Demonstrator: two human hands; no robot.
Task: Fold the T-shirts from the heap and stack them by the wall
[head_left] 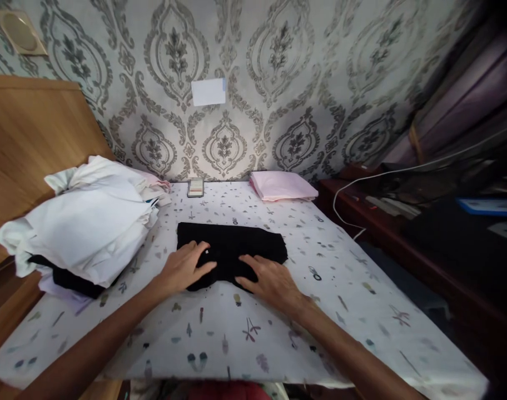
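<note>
You face a gray wall [253,83] with leafy swirls [177,53], a brown wood board [36,122] at left and purple cloth [466,94] at right.

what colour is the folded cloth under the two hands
The folded cloth is plain black, seen in the head view.
</note>
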